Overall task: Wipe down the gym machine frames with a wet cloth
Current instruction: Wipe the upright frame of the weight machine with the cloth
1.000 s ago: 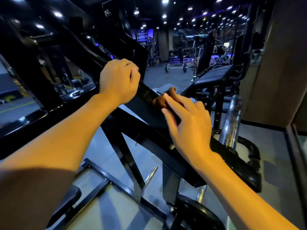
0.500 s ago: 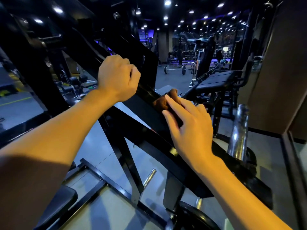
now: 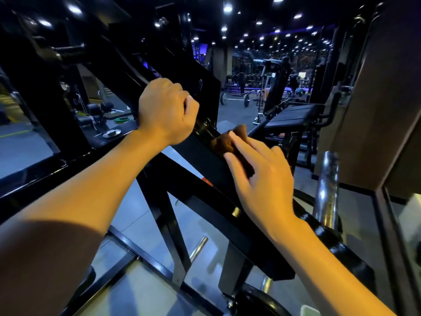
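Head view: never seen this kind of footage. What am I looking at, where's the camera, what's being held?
The camera sits on a person's head and looks forward and down, so both bare forearms reach into the picture from below. There is no robot here. The place is a dim gym with ceiling spotlights. Across the middle runs a slanted black steel beam of a gym machine. The left hand is curled round the upper part of that beam, apparently to steady it. The right hand lies with straight fingers on a crumpled brown cloth, pressing it against the beam. Whether the cloth is wet cannot be told. Beyond the right hand stands a black padded bench, and lower right a shiny chrome post.
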The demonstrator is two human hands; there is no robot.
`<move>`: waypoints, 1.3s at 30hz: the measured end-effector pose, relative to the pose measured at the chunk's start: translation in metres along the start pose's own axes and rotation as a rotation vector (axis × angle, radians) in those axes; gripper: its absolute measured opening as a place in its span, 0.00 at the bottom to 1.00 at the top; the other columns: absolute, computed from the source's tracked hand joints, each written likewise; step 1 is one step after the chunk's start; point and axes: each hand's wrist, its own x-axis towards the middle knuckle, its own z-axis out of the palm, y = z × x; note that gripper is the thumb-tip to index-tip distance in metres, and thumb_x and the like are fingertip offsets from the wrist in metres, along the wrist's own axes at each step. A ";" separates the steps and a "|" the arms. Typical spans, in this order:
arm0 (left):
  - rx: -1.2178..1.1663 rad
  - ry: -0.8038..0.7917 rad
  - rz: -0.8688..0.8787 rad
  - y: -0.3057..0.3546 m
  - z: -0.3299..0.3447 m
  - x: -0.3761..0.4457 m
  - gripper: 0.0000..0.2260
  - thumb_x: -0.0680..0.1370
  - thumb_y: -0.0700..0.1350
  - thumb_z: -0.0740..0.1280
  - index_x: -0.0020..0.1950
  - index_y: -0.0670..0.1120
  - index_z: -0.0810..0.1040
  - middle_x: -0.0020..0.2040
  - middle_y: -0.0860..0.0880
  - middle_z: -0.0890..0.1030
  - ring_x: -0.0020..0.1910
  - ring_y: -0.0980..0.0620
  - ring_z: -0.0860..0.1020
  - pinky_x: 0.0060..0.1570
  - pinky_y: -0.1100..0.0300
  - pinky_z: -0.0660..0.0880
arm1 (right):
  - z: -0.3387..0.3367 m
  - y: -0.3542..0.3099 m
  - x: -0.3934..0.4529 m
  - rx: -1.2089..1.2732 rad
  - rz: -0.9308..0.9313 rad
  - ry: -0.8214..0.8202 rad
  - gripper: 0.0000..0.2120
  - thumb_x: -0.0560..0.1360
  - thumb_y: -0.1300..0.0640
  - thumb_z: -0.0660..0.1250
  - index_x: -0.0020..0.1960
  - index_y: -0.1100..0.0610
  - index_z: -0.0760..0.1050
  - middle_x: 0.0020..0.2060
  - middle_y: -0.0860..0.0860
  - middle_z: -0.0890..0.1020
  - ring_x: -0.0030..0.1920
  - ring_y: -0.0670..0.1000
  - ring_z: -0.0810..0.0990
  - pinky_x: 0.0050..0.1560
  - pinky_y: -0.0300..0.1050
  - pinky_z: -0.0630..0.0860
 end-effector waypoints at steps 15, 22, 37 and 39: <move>0.012 0.037 -0.007 0.001 0.003 0.001 0.20 0.81 0.46 0.52 0.28 0.46 0.64 0.28 0.49 0.65 0.32 0.47 0.63 0.43 0.55 0.61 | 0.016 -0.016 0.030 -0.013 -0.012 -0.047 0.21 0.85 0.44 0.61 0.75 0.47 0.74 0.63 0.45 0.81 0.49 0.54 0.76 0.49 0.49 0.75; -0.027 0.100 0.012 -0.002 0.008 -0.001 0.19 0.81 0.45 0.54 0.29 0.47 0.63 0.28 0.49 0.65 0.32 0.47 0.62 0.44 0.57 0.60 | -0.018 0.011 -0.010 -0.012 0.023 -0.086 0.21 0.83 0.42 0.62 0.75 0.44 0.73 0.63 0.38 0.80 0.47 0.49 0.72 0.44 0.32 0.68; -0.019 -0.055 0.045 -0.055 -0.009 0.024 0.27 0.82 0.51 0.49 0.37 0.39 0.80 0.36 0.41 0.81 0.41 0.40 0.78 0.68 0.61 0.67 | -0.007 -0.005 0.007 0.011 -0.012 -0.114 0.20 0.84 0.41 0.61 0.76 0.39 0.70 0.62 0.35 0.79 0.45 0.44 0.70 0.42 0.30 0.64; 0.002 -0.008 0.073 -0.054 -0.002 0.018 0.23 0.81 0.49 0.52 0.33 0.41 0.76 0.32 0.43 0.77 0.35 0.42 0.74 0.46 0.53 0.73 | -0.015 0.001 -0.004 0.006 0.012 -0.106 0.19 0.84 0.41 0.62 0.75 0.38 0.70 0.62 0.34 0.79 0.45 0.44 0.69 0.42 0.30 0.65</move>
